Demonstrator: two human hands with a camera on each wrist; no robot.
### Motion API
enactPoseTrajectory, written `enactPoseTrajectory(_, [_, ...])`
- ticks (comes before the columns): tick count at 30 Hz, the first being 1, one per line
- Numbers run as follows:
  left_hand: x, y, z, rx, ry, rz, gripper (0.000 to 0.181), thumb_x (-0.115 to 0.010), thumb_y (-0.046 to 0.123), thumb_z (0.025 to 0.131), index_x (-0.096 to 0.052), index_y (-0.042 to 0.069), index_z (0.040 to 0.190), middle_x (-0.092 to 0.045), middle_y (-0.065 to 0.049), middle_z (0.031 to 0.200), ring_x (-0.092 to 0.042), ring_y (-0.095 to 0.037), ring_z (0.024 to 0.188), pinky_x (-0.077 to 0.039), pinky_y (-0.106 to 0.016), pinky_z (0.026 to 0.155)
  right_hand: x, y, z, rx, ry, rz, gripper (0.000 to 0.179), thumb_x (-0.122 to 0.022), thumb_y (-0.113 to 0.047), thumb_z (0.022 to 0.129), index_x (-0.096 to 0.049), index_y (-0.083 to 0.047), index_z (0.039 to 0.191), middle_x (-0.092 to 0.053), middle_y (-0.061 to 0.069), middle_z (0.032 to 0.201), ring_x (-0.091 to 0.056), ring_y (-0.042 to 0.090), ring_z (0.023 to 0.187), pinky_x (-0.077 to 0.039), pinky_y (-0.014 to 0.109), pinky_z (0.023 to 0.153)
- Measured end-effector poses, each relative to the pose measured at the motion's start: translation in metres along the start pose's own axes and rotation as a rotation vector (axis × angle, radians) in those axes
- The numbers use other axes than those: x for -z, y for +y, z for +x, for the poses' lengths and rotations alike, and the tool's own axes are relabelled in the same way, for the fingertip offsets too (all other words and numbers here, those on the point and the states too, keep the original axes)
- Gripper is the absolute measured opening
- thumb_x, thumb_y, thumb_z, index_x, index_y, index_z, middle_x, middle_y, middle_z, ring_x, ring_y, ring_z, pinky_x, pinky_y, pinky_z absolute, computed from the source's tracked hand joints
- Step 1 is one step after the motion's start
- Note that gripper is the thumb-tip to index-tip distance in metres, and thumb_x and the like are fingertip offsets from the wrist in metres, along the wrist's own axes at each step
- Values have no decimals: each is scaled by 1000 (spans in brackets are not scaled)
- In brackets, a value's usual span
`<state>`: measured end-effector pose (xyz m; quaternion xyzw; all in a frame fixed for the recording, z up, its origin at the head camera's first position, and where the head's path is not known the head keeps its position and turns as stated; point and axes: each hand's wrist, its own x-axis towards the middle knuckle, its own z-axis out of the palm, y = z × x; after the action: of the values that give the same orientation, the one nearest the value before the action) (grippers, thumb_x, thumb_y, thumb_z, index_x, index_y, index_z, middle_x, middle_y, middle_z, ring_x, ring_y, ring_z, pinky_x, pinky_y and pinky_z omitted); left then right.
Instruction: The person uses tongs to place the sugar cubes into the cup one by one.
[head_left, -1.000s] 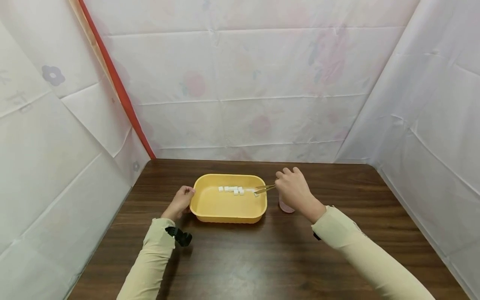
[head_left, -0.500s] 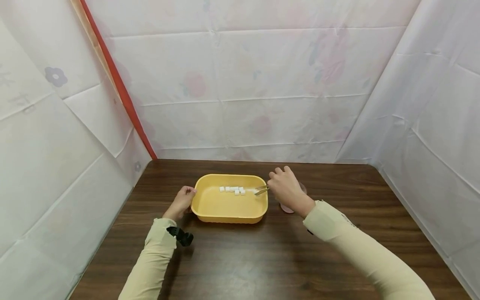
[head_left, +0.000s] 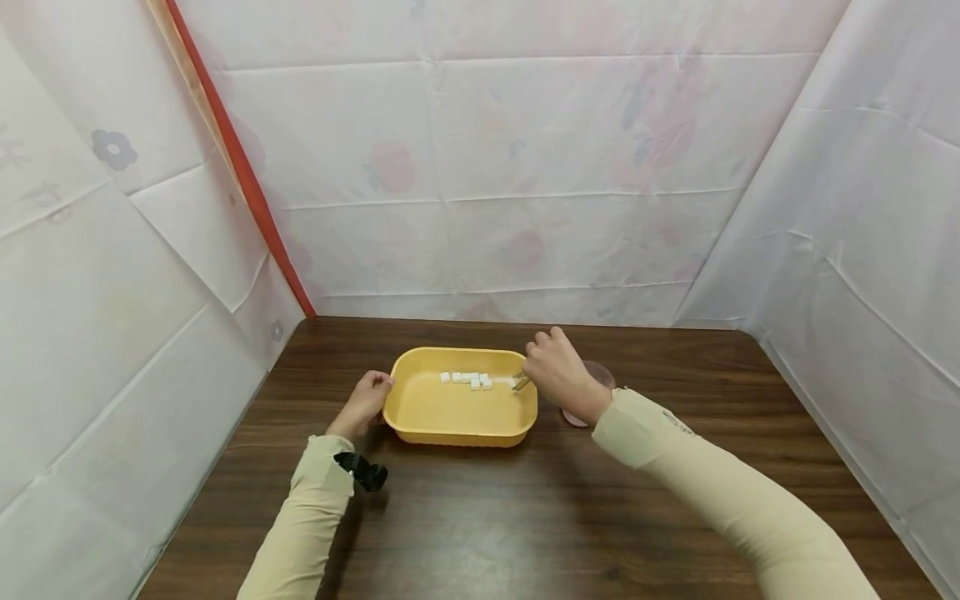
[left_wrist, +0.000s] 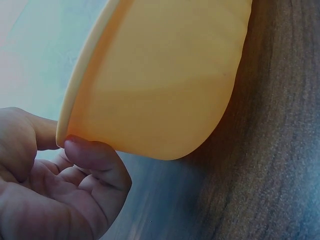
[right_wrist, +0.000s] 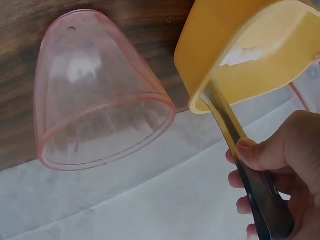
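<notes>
One hand (head_left: 366,398) pinching tray rim (left_wrist: 74,90), tweezers (right_wrist: 257,187) reaching inside, cup (right_wrist: 90,75) apart

Pale glare whitens the wooden table (head_left: 480,537). My left sleeve (head_left: 300,521) casts a shadow; my wrist views look dimmer.

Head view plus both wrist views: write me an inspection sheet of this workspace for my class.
Surface: dark wood-grain table, shiny in places.
Job's things: yellow tray with white cubes inside; tongs, tips within the tray, grip on any cube unclear; pink see-through cup upright beside the tray.
Clutter: nothing seen.
Hands: left hand pinches the tray's rim; right hand holds the tongs.
Cables: nothing seen.
Surroundings: pale printed sheets on three sides; red strip at the far left corner.
</notes>
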<state>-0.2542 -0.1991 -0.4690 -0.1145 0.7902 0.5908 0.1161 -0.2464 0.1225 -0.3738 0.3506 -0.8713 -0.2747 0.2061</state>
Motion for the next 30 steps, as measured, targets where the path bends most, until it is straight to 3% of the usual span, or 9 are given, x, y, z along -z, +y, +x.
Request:
enactPoseTrajectory(15, [0, -1, 0, -6, 0, 4, 31, -39, 24, 104, -38, -1, 123, -46, -18, 104, -52, -16, 65, -47, -27, 54, 1, -6, 10, 31, -98, -63, 13, -68, -21, 87, -71, -20, 75, -58, -1, 70, -44, 17, 63, -35, 31, 64])
enactPoseTrajectory(30, [0, 1, -5, -19, -11, -21, 30, -38, 21, 105, -37, -3, 124, -48, -18, 101, -50, -14, 60, -46, -29, 55, -4, -1, 3, -7, -45, 52, 12, -71, -19, 85, -70, -19, 73, -60, 0, 72, -50, 21, 66, -39, 36, 64])
